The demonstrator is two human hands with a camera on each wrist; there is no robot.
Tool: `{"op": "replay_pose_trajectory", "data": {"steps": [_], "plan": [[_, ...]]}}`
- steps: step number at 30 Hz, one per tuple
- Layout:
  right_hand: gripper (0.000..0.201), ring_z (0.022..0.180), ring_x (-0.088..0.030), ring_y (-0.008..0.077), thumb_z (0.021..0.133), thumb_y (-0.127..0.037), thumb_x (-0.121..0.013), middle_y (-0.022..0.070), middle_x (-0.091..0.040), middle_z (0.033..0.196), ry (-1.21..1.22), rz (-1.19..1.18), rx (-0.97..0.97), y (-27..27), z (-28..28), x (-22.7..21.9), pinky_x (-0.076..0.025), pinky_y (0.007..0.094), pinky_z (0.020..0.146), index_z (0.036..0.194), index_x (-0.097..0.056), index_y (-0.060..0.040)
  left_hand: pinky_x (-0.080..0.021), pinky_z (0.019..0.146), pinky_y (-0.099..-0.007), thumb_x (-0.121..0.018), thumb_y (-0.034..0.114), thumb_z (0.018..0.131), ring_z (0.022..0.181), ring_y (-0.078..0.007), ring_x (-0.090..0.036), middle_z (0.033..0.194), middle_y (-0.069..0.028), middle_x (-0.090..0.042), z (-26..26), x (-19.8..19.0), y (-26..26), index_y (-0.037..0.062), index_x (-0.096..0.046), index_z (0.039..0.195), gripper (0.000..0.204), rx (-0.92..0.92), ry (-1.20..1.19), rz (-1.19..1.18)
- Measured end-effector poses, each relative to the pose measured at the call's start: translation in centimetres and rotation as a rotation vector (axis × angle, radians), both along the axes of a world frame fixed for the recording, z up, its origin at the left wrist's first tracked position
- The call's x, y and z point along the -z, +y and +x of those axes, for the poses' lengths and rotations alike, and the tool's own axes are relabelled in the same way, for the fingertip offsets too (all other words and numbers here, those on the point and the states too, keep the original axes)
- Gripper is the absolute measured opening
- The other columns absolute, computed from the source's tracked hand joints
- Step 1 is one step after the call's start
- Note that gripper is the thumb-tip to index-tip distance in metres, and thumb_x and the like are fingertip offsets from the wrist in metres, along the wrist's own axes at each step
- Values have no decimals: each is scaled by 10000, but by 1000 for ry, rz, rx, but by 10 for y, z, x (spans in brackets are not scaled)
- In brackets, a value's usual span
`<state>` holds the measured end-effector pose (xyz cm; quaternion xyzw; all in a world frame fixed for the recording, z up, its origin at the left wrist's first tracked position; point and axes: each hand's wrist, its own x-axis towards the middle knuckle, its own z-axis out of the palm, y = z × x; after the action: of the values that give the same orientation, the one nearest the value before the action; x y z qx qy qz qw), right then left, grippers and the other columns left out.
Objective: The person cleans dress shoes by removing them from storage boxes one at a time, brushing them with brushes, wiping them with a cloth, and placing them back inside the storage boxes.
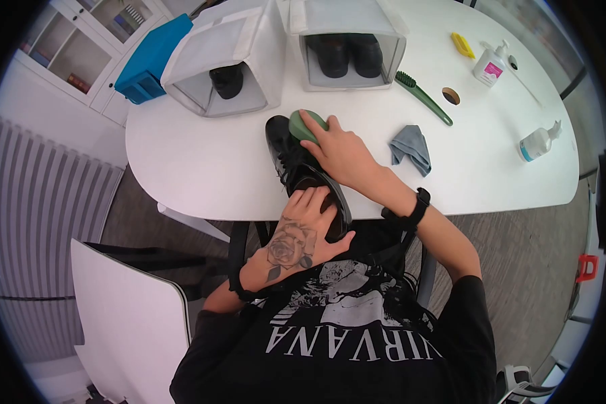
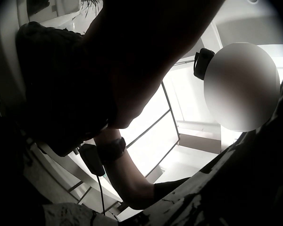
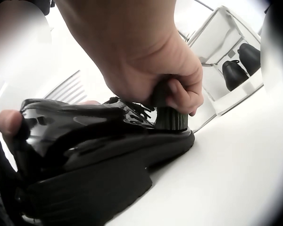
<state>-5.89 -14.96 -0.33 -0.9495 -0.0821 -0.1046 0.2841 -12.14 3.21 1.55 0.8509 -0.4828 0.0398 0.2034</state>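
A glossy black lace-up shoe (image 1: 277,135) extends over the near table edge, its toe pointing away from me. My left hand (image 1: 296,242) holds it at the heel end, fingers inside the opening and thumb on the outside. A green oval shoe brush (image 1: 301,126) is gripped by my right hand (image 1: 343,156). In the right wrist view the brush's dark bristles (image 3: 172,119) press on the shoe's upper near the toe, ahead of the laces (image 3: 140,111). The left wrist view is mostly dark, and the left fingers are hidden there.
Two pale fabric boxes (image 1: 269,67) (image 1: 400,50) with black shoes inside stand beyond the shoe, beside a blue box (image 1: 153,59). Rightward lie a grey cloth (image 1: 411,149), a long green brush (image 1: 425,99), a yellow item (image 1: 462,45) and two white pump bottles (image 1: 489,67) (image 1: 537,143).
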Motion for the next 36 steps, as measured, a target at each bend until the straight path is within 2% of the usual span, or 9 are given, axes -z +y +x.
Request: {"op": "replay_pose_trajectory", "data": {"steps": [11, 16, 19, 23, 26, 28, 32, 34, 36], "plan": [[602, 755, -675, 493, 1092, -419, -497, 297, -596, 1133, -122, -222, -49, 2, 66, -8, -571, 538, 691, 1623, -333, -186, -478, 997, -446, -814, 308, 789, 1140, -373, -585, 1245, -224, -586, 3, -10, 16, -83, -720, 1009, 458, 61, 47, 13], [556, 880, -670, 493, 1085, -424, -507, 257, -614, 1115, -30, 18, 156, -41, 15, -12, -553, 536, 778, 1589, -411, -212, -520, 1047, -432, -848, 97, 732, 1207, -372, -648, 1284, -172, -693, 33, -31, 94, -15, -709, 1165, 469, 137, 337, 101], [566, 854, -686, 494, 1072, -435, -517, 254, -637, 1115, -42, 55, 181, -60, -24, -11, -562, 551, 760, 1547, -439, -136, -549, 996, -414, -775, -65, 684, 1165, -348, -673, 1266, -131, -703, 44, -43, 118, -14, -698, 1097, 423, -92, 287, 115], [569, 868, -690, 477, 1071, -458, -518, 243, -664, 1058, 28, -62, 257, -70, -44, -9, -558, 538, 775, 1505, -480, -92, -555, 972, -407, -755, -67, 678, 1139, -353, -677, 1240, -125, -701, 49, -47, 114, -12, -679, 1092, 425, -179, 362, 64], [558, 866, -696, 467, 1073, -452, -523, 247, -690, 941, 27, -41, 286, -80, -45, -10, -562, 512, 780, 1433, -534, -26, -562, 950, -399, -793, 20, 725, 1118, -364, -678, 1217, -126, -698, 43, -46, 93, -6, -665, 1111, 407, -186, 221, 163], [510, 862, -700, 465, 1074, -430, -528, 260, -702, 869, 308, 332, 330, -89, -42, -19, -563, 499, 779, 1290, -604, 26, -570, 922, -414, -804, 204, 836, 1097, -371, -689, 1241, -138, -691, 42, -38, 75, 4, -667, 1164, 408, -266, 127, 302], [443, 814, -698, 470, 1062, -386, -561, 258, -699, 806, 286, 298, 236, -113, -34, 6, -566, 492, 753, 1122, -656, 43, -603, 786, -443, -764, 404, 927, 980, -391, -736, 1170, -202, -718, 62, -4, 63, -36, -677, 1200, 525, -383, 22, 103], [370, 746, -696, 449, 1049, -333, -590, 228, -706, 779, 103, -172, 409, -119, -32, 7, -566, 488, 715, 981, -679, 20, -589, 802, -447, -760, 425, 925, 959, -392, -727, 1067, -191, -727, 67, -9, 60, -12, -699, 1150, 496, -394, 61, 100], [353, 725, -693, 441, 1045, -307, -602, 224, -701, 757, 11, -219, 441, -122, -44, -10, -561, 483, 692, 939, -681, 20, -574, 819, -450, -756, 446, 923, 938, -393, -718, 963, -180, -735, 68, -13, 59, 12, -721, 1101, 471, -420, 113, 97]]}}
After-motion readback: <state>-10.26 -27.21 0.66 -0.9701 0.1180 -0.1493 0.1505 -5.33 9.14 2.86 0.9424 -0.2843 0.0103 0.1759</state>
